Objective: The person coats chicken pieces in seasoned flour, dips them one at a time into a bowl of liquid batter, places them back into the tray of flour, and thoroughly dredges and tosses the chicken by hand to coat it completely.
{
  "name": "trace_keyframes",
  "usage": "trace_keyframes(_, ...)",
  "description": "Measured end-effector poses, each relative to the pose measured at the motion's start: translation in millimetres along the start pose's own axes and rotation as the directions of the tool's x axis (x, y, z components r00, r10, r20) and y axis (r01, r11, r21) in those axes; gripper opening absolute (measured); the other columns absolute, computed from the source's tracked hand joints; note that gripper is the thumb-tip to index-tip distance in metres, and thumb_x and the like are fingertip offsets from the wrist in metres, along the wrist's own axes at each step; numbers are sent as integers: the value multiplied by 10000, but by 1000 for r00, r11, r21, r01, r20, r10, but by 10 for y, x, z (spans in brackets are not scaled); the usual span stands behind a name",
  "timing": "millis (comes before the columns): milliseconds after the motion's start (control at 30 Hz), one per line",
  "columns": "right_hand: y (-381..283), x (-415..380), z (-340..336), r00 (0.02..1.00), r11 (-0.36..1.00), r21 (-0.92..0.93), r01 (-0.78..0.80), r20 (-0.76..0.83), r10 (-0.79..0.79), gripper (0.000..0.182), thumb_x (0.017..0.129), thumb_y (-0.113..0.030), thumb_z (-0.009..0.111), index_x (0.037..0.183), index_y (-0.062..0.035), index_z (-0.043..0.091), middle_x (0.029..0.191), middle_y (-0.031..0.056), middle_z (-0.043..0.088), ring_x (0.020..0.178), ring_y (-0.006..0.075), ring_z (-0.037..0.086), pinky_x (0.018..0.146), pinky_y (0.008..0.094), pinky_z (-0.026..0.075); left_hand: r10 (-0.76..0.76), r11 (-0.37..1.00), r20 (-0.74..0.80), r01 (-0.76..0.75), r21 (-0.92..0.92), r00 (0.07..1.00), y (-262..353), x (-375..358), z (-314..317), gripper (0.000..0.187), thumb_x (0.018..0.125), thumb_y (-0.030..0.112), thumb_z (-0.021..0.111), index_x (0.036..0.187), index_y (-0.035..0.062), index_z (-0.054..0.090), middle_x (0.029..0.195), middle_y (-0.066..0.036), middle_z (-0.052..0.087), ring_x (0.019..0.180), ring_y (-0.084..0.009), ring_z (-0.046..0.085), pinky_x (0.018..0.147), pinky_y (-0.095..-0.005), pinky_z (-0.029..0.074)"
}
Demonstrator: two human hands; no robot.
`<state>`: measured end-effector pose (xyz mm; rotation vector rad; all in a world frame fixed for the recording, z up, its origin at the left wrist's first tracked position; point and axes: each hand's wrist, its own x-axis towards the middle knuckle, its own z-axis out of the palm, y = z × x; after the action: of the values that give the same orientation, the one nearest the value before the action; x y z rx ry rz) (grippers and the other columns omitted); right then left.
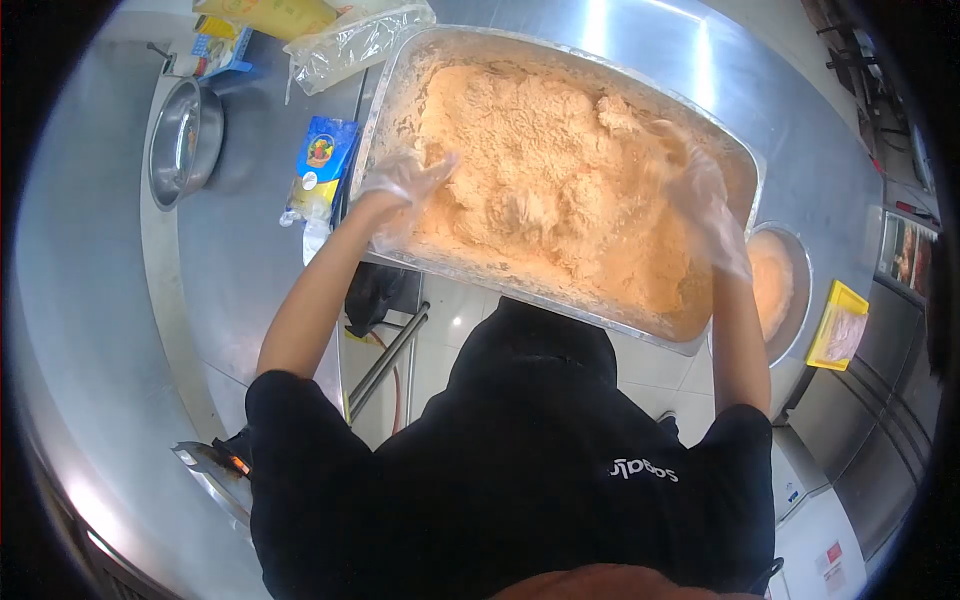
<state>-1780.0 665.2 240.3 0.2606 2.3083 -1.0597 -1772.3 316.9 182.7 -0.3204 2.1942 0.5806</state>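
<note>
A large rectangular metal tray (745, 190) holds an orange, crumbly flour-like mixture (540, 170) with lumps in it. My left hand (410, 185), in a clear plastic glove, is over the tray's left side, its fingers apart at the edge of the mixture, with nothing in them. On the right side, my right hand (695, 190), also in a clear glove, is at the mixture; its fingers are smeared by motion, and whether they hold anything cannot be made out.
Left of the tray lies a blue and yellow packet (322, 160); a metal bowl (187, 145) is farther left. A plastic bag (360, 45) lies at the top. At the right are a round bowl of orange powder (772, 285) and a yellow tray (838, 325).
</note>
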Motion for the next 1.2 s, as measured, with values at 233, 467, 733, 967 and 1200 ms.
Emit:
trace_keyframes(233, 414, 852, 479, 903, 722, 633, -280, -82, 422, 705, 961, -429, 566, 1540, -135, 291, 1587, 119, 300, 1466, 286, 264, 1192, 451, 264, 169, 711, 178, 5, -703, 969, 451, 333, 303, 1002, 855, 817, 372, 1586, 182, 112, 1644, -155, 42, 1521, -325, -6, 1203, -563, 64)
trace_keyframes(467, 79, 1109, 764, 948, 794, 520, -314, 126, 292, 740, 978, -516, 490, 1559, -136, 231, 1607, 123, 246, 1496, 269, 184, 1208, 464, 218, 291, 697, 131, -117, -707, 948, 529, 419, 515, 959, 885, 770, 380, 1588, 188, 85, 1638, -156, 75, 1518, -330, 23, 1210, -569, 43)
trace_keyframes(733, 363, 558, 440, 787, 933, 125, 338, 506, -352, 704, 987, -525, 474, 1537, -126, 293, 1572, 142, 316, 1467, 275, 269, 1208, 454, 218, 399, 887, 338, -265, -379, 852, 2, -110, 179, 1001, 853, 752, 480, 1573, 135, 159, 1592, -240, 194, 1456, -359, 254, 1193, -456, 254)
trace_keyframes(967, 849, -91, 322, 957, 974, -87, -208, 188, 221, 535, 1010, -417, 476, 1434, -91, 458, 1365, 117, 523, 1331, 214, 425, 1078, 413, 372, 101, 989, 379, -51, -140, 920, -171, -40, 465, 874, 874, 612, 618, 1555, 188, 272, 1618, -178, 197, 1456, -320, 285, 1163, -539, 262)
trace_keyframes(1200, 1306, 396, 1198, 903, 885, 314, -343, 370, 218, 519, 997, -373, 508, 1439, -104, 459, 1324, 104, 553, 1187, 209, 501, 1073, 417, 372, 291, 853, 639, 110, -511, 712, 233, 277, 726, 715, 839, 519, 707, 1427, 162, 511, 1636, -114, 172, 1511, -283, 97, 1179, -557, 181)
